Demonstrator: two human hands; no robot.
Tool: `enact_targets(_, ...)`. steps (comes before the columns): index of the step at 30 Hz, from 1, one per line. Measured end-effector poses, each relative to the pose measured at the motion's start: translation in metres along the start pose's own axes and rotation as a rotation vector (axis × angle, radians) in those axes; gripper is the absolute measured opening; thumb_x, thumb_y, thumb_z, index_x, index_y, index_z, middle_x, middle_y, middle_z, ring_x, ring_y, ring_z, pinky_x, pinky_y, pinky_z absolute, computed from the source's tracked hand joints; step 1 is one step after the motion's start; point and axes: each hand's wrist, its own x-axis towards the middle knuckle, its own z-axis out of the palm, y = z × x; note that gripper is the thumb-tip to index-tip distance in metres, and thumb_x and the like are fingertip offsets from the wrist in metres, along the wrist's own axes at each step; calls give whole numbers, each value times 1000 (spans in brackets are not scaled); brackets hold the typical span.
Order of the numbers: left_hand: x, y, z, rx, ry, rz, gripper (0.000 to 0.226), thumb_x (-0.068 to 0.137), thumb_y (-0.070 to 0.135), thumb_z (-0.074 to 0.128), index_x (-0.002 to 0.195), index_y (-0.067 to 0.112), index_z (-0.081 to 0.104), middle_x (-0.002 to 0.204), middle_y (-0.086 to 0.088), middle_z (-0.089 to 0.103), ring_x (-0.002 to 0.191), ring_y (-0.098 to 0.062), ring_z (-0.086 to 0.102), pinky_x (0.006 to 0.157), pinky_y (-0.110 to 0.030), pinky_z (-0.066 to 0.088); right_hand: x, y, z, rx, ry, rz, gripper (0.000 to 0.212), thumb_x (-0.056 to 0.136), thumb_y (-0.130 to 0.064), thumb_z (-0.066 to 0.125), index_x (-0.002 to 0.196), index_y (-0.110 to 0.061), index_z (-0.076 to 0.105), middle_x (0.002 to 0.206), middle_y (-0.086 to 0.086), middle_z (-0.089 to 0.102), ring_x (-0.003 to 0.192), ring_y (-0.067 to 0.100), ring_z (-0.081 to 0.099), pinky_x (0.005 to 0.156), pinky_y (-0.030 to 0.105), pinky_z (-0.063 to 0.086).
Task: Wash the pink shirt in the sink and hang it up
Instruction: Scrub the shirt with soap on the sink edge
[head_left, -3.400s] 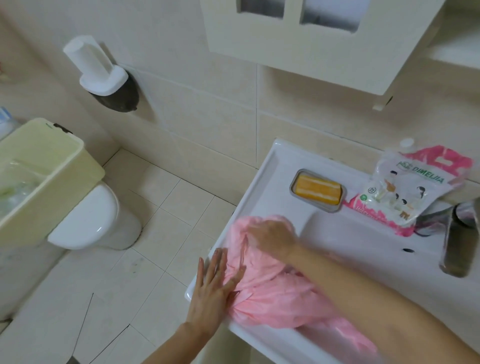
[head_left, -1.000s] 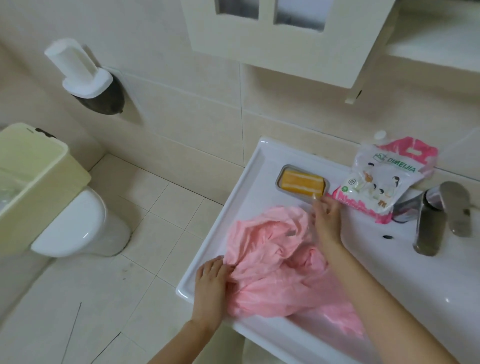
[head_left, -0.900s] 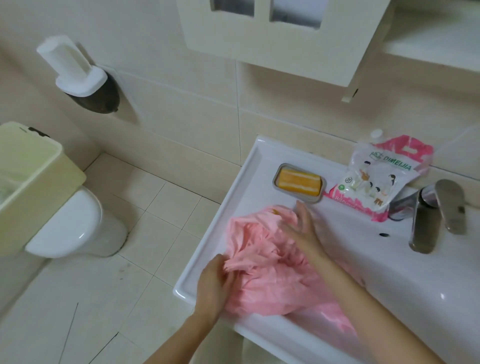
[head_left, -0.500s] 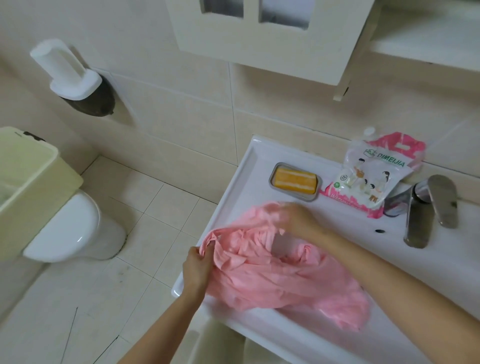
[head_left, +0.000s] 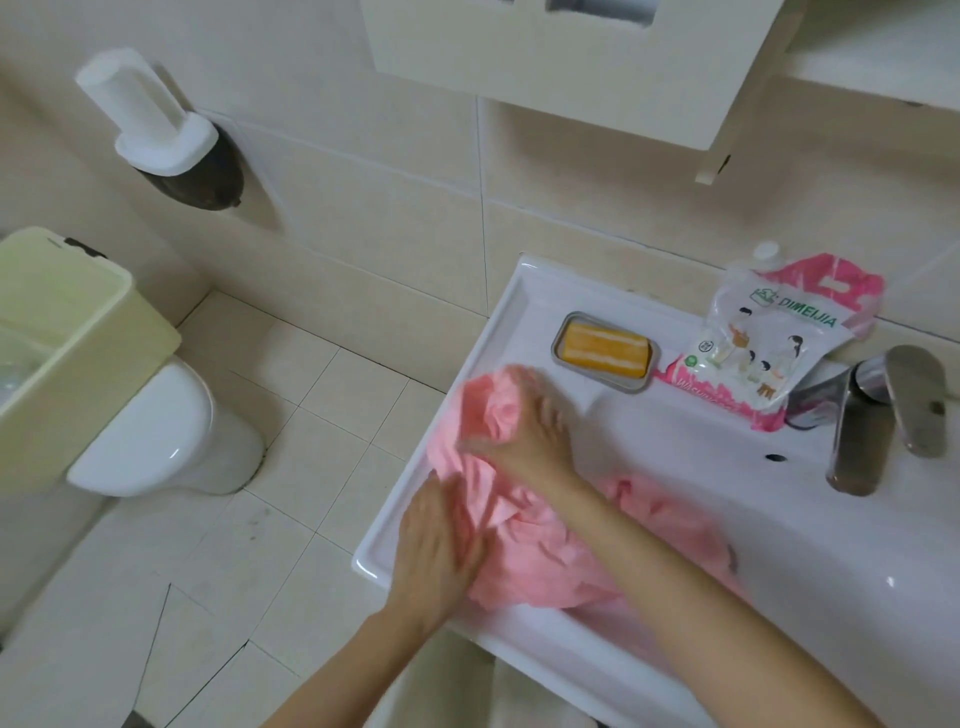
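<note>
The pink shirt (head_left: 540, 556) lies bunched on the left flat ledge of the white sink (head_left: 545, 642), and part of it trails into the basin. My left hand (head_left: 441, 545) lies flat on the shirt's near left edge, by the sink's rim. My right hand (head_left: 530, 436) presses on the upper bunch with fingers spread and is blurred by motion. Neither hand is closed around the cloth.
An orange soap bar (head_left: 605, 353) sits in a metal dish behind the shirt. A pink-and-white detergent pouch (head_left: 769, 348) leans by the steel faucet (head_left: 857, 436). A toilet (head_left: 156, 431) with a yellow cistern (head_left: 62, 338) stands left; a wall cabinet (head_left: 571, 62) hangs overhead.
Half a second ago both hands gripped and lifted the shirt's edge. Now the shirt is back down on the ledge and both hands lie flat on it.
</note>
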Motion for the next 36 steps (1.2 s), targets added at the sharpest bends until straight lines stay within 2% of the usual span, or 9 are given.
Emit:
enact_targets(3,-13,-20,28,494,-176,125,66,97,54,18,132,8,50,128,-25,56,141,-31,17,107,-50,21,-1,-2,25,-349,27,-135,106,68,-66,68,151,-30,13,153,16,18,132,34,30,106,44,28)
enact_targets(6,-8,-22,30,607,-207,164,63,91,48,29,130,7,57,135,-20,53,147,-27,-4,109,-54,13,17,10,13,-299,63,-171,49,88,-48,60,126,-17,52,122,12,49,109,32,52,84,34,40)
enact_targets(12,0,-34,32,610,-194,263,50,87,41,37,116,12,66,122,-13,64,139,-32,25,110,-54,13,-29,14,15,19,199,-516,14,71,-8,66,81,-17,62,102,8,60,91,23,56,71,28,45)
enact_targets(15,1,-39,32,607,-168,340,44,84,36,39,102,17,74,111,-6,70,125,-35,50,112,-52,10,-40,19,38,-236,95,-834,15,66,-16,60,80,-21,61,86,5,64,72,21,60,45,22,46)
enact_targets(20,-2,-40,30,608,-188,348,51,88,39,36,122,15,65,127,-6,62,125,-32,51,109,-52,15,34,13,-2,-290,317,-242,32,80,-25,62,106,-7,56,85,18,65,68,34,66,51,33,49)
enact_targets(25,2,-39,26,600,-233,330,45,85,36,39,102,14,74,118,-6,67,118,-29,59,109,-49,15,-8,4,33,-513,38,-672,26,72,-38,71,94,-23,69,71,3,65,59,22,65,48,24,46)
enact_targets(29,1,-42,25,597,-231,358,49,87,38,39,121,15,66,132,-5,59,126,-27,51,109,-49,15,38,10,0,-527,145,-201,26,88,-25,54,106,-10,67,97,13,66,83,32,65,65,34,49)
enact_targets(33,5,-43,25,638,-237,399,46,86,37,39,108,13,72,120,-7,66,118,-29,58,110,-48,14,-18,10,27,-423,65,-562,8,64,-19,67,60,-17,60,68,4,58,47,24,57,46,27,43)
enact_targets(36,9,-41,22,703,-252,507,47,87,36,36,111,15,70,118,-9,67,118,-29,58,108,-48,14,18,14,-10,-442,49,-213,28,77,-23,63,101,-9,68,93,13,67,69,27,66,55,30,49)
